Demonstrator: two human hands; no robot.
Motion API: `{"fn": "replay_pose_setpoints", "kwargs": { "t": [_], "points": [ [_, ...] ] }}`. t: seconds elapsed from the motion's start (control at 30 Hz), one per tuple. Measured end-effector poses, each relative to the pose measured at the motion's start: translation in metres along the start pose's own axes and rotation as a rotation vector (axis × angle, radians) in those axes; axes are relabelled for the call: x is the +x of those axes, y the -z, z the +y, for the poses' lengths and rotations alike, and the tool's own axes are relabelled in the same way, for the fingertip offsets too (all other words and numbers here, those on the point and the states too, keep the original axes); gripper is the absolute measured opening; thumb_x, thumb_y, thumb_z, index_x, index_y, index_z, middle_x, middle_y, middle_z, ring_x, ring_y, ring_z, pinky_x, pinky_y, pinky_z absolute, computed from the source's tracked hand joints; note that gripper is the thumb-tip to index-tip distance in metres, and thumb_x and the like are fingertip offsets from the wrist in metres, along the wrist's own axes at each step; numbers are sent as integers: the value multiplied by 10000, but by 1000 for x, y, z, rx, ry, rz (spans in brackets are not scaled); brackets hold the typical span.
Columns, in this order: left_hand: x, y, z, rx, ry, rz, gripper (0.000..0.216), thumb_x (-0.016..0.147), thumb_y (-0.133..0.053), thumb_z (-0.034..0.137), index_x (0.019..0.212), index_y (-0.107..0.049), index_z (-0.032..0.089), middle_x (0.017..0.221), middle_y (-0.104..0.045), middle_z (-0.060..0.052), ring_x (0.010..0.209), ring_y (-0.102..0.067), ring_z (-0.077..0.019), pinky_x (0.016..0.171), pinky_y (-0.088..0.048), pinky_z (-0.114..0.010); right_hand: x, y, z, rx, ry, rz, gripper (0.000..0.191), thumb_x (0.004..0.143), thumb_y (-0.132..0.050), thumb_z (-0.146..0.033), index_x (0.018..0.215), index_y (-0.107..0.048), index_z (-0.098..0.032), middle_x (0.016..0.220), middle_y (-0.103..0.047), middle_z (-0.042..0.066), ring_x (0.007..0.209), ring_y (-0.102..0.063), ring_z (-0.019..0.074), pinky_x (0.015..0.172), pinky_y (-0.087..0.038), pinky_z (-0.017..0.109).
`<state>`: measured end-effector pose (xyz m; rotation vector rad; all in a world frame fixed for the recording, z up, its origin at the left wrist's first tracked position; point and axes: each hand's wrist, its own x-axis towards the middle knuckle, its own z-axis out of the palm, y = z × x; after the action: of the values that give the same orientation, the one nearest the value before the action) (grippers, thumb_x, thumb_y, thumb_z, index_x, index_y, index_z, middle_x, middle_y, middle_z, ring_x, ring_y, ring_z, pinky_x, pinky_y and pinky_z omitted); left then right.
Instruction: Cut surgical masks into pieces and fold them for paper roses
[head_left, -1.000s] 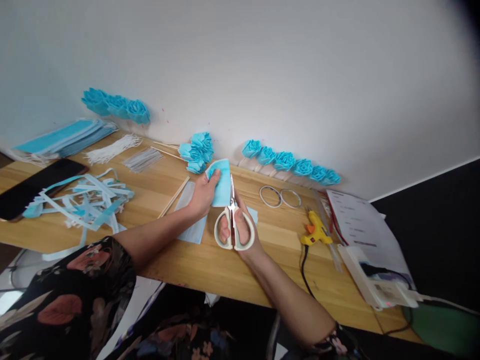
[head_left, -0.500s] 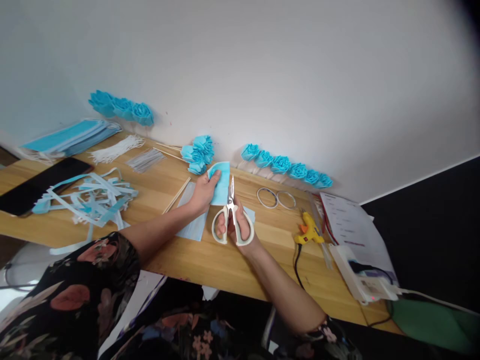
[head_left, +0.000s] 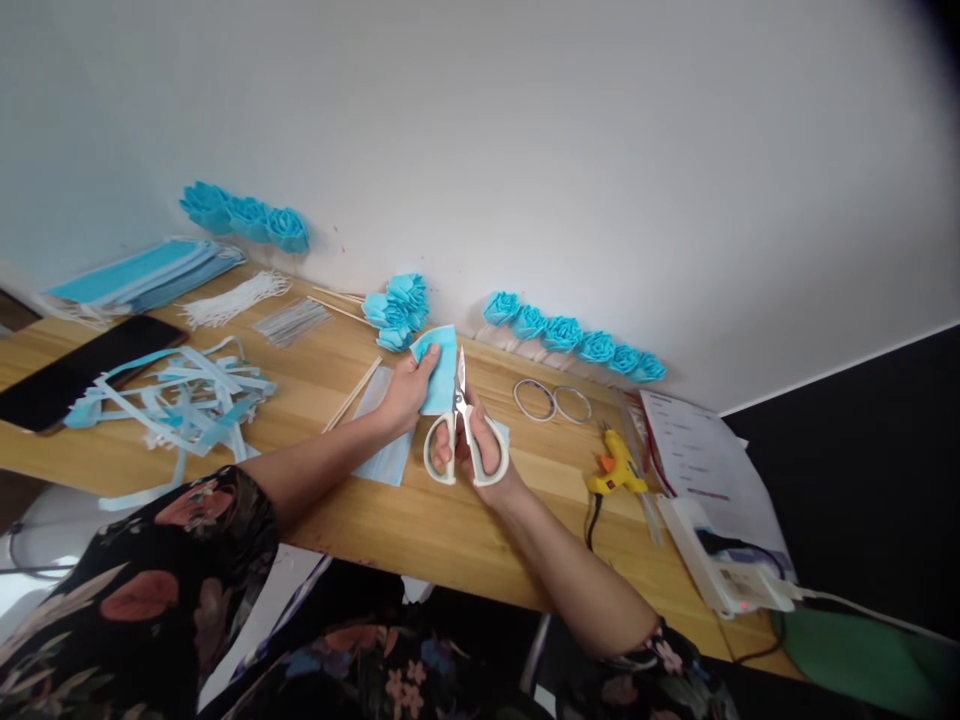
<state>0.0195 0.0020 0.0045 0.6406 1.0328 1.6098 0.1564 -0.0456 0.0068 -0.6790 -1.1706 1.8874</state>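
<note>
My left hand [head_left: 409, 392] pinches a folded piece of light blue mask fabric [head_left: 440, 370], thumb on top, holding it above the table. My right hand [head_left: 480, 455] has its fingers through the white handles of a pair of scissors [head_left: 460, 412]. The scissors point away from me, their blades at the right edge of the fabric, partly open. Beneath my left forearm lies a flat pale blue mask sheet [head_left: 386, 455], partly covered. A small corner of pale blue material shows behind my right hand.
Blue fabric roses [head_left: 562, 333] lean along the wall, with more roses [head_left: 395, 310] on sticks. At left are masks [head_left: 142, 272], white ear loops [head_left: 236, 298], wire strips [head_left: 292, 322], fabric scraps [head_left: 187, 395] and a phone [head_left: 82, 370]. Right: two rings [head_left: 534, 399], a yellow glue gun [head_left: 619, 462], a power strip [head_left: 720, 570].
The fabric and my left hand have shifted slightly left and tilted a little. The scissors stay at the fabric's right edge, their tips slightly more to the left.
</note>
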Motion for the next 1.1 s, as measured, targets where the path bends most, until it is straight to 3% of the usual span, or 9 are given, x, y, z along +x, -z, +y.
{"fn": "replay_pose_setpoints", "kwargs": {
  "t": [0.2, 0.43, 0.83, 1.1],
  "points": [
    [-5, -3, 5, 42, 3, -9, 502, 667, -804, 601, 752, -561, 170, 574, -513, 61, 506, -434, -85, 497, -360, -226, 4, -1, -1, -29, 16, -1, 701, 925, -529, -670, 1486, -392, -274, 708, -613, -21, 541, -549, 150, 477, -450, 263],
    [-9, -7, 7, -37, 139, -39, 496, 665, -823, 580, 788, -577, 167, 570, -538, 50, 488, -463, -92, 484, -388, -223, 1, 0, 7, -16, 66, 71, 761, 901, -549, -694, 1507, -369, -270, 686, -596, -29, 519, -534, 149, 453, -442, 271],
    [-9, -5, 5, -30, 110, -69, 510, 678, -819, 592, 819, -586, 160, 601, -579, 35, 528, -519, -106, 525, -431, -234, -1, -1, 5, 29, 126, 69, 832, 885, -629, -640, 1553, -307, -263, 646, -599, -59, 439, -473, 101, 403, -440, 227],
    [-8, -7, 6, -67, 109, -48, 615, 544, -872, 637, 796, -581, 158, 587, -564, 55, 507, -478, -73, 498, -406, -205, -3, -3, -1, 15, 95, 120, 935, 881, -670, -590, 1612, -187, -263, 599, -616, -66, 400, -475, 101, 358, -404, 203]
  ]
}}
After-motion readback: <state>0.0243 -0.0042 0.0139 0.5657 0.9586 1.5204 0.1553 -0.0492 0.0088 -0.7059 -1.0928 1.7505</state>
